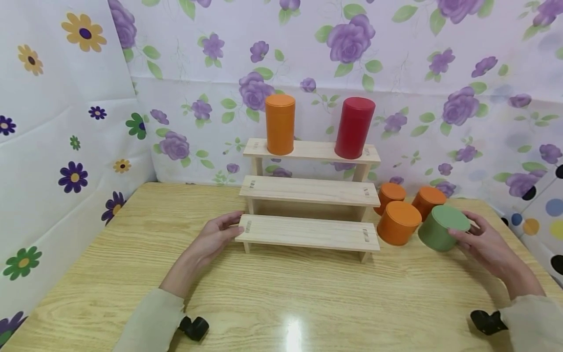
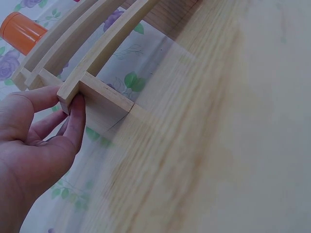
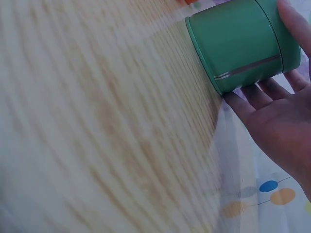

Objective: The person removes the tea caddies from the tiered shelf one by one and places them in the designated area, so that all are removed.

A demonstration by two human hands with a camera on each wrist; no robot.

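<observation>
Where the green tin stands beside three short orange tins on the table, my right hand grips its side between thumb and fingers; my left hand pinches the wooden rack by its lowest shelf's left end.

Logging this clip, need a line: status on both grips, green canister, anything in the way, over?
Left grip pinching lowest shelf at its left end. Right grip holding green canister. Possible obstacle: front short orange canister between green canister and shelf.
</observation>
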